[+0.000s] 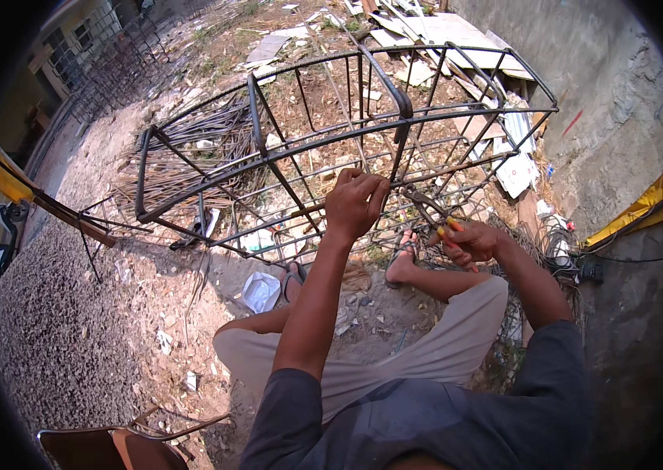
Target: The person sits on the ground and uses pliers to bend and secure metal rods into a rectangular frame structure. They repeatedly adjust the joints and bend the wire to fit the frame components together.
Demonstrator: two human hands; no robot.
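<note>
In front of me stands a cage of dark steel rebar (pixel 331 139), made of long bars with bent stirrups around them. My left hand (pixel 356 205) is closed around a lower long bar of the cage, near the middle stirrup; its fingertips are partly hidden. My right hand (pixel 472 243) grips a pair of pincers (pixel 428 205) by red and yellow handles. The pincers' jaws reach up to the bar just right of my left hand, beside the stirrup. Whether they bite on a tie wire is too small to tell.
Loose rebar rods (pixel 198 149) lie in a heap behind the cage. Gravel (pixel 57 313) spreads at the left, with a brown chair (pixel 112 446) at lower left. A concrete wall (pixel 614 102) rises at the right. A white plastic container (pixel 261 292) sits near my feet.
</note>
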